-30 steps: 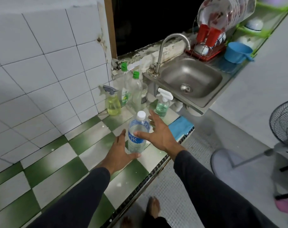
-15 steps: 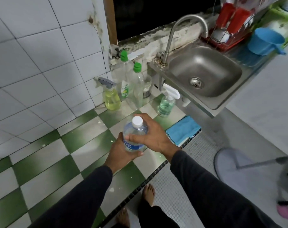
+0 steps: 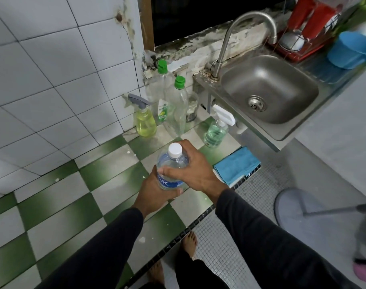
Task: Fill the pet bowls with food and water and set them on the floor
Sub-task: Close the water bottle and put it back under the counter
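Observation:
A clear water bottle (image 3: 171,163) with a white cap and a blue label is held over the green-and-white tiled counter (image 3: 73,205). My left hand (image 3: 155,192) wraps its lower body from below and behind. My right hand (image 3: 195,168) grips its upper body and shoulder just under the cap. The cap is on. No pet bowl is in view.
Spray bottles (image 3: 145,122) and green-capped bottles (image 3: 178,105) stand against the wall tiles. A steel sink (image 3: 267,90) with a tap is at the right, a blue cloth (image 3: 236,164) lies at the counter's edge, and a fan base (image 3: 303,207) is on the floor.
My right hand went from open beside the bottle to gripping its top. Both hands now hold the bottle, which has risen slightly off the counter, and the view has moved closer.

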